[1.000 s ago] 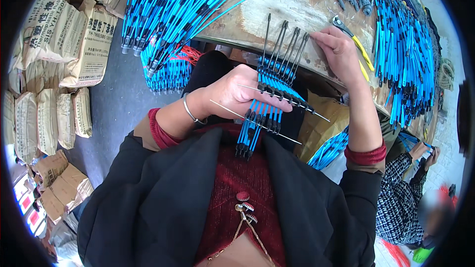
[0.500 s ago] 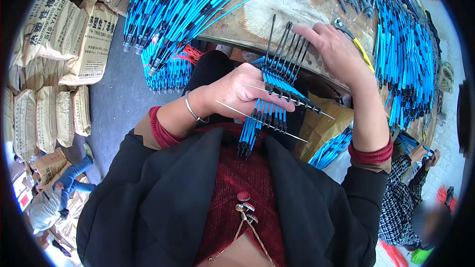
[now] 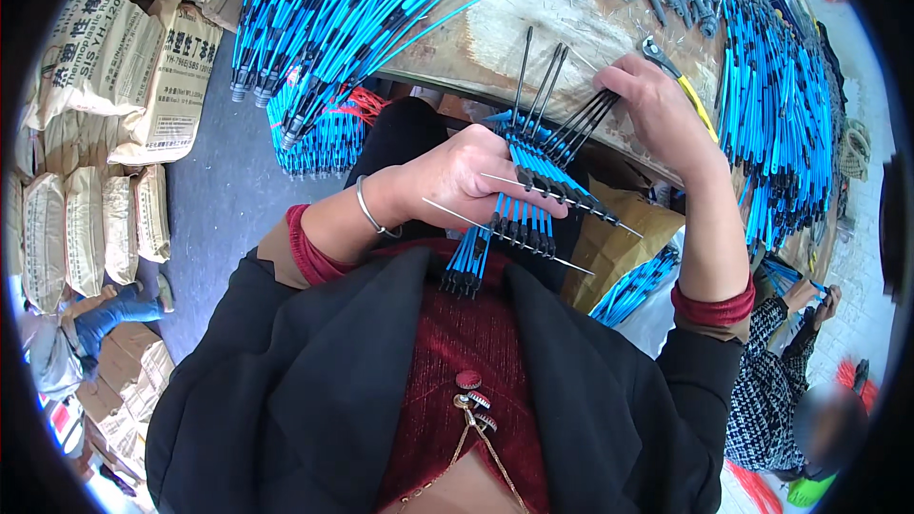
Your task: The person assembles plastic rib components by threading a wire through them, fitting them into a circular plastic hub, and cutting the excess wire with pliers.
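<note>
My left hand (image 3: 476, 176) is closed round a bunch of slim blue rods (image 3: 535, 154) with black fittings, held above my lap. Two thin metal wires run crosswise through the black fittings, an upper wire (image 3: 624, 226) and a lower wire (image 3: 571, 265). Black thin ends (image 3: 545, 81) of the rods stick up over the bench edge. Several of these ends lean to the right, where my right hand (image 3: 657, 114) pinches their tips between thumb and fingers. The rods' lower black ends (image 3: 462, 281) hang below my left hand.
Pliers with yellow handles (image 3: 700, 100) lie on the wooden bench (image 3: 533, 14) beside my right hand. Blue rod piles (image 3: 352, 0) lie at the far left and another pile (image 3: 776, 114) at the right. Paper sacks (image 3: 162, 86) stand leftward. A co-worker (image 3: 771, 390) sits at lower right.
My right hand has moved slightly right and gathered several black ends, which now lean towards it. My left hand keeps its hold. A person at the lower left has shifted.
</note>
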Motion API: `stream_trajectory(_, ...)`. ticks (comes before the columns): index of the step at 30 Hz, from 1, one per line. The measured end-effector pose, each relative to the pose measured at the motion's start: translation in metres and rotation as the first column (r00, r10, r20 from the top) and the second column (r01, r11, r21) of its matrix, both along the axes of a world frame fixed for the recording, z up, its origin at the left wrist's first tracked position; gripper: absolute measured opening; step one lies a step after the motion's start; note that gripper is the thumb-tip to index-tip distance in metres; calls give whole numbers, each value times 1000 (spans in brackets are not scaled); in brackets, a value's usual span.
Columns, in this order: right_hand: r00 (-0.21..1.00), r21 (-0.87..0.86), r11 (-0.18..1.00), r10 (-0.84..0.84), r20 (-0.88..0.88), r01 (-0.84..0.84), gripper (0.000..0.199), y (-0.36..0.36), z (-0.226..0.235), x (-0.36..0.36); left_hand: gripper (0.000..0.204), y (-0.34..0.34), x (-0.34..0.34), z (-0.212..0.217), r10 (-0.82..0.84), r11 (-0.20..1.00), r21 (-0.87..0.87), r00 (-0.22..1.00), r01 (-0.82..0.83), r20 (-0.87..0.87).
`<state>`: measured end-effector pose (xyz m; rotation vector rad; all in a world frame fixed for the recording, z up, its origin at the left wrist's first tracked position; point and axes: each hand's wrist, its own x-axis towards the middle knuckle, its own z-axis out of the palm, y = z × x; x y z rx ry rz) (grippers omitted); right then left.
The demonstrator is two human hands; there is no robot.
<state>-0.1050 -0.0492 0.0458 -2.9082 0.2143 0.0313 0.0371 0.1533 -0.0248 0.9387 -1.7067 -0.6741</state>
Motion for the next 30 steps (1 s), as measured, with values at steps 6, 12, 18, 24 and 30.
stream_trajectory(6,1000,-12,1000,-2,-12,2,24,-1,0,5,40,-2,-3,1,-28,999,30,993,31,-118)
stream_trajectory(12,1000,-10,1000,9,-9,-9,24,-3,0,8,37,-2,-1,-1,-49,996,66,987,60,-151)
stream_trajectory(18,1000,-15,1000,18,15,-18,26,-5,0,7,37,-5,1,4,-56,996,62,995,61,-80)
stream_trajectory(24,1000,-9,1000,23,13,-23,27,-5,-1,13,32,-4,4,13,-80,980,158,963,124,-259)
stream_trajectory(30,993,-26,995,95,75,-94,27,-9,-3,16,26,-6,10,27,-134,932,263,909,251,-395)
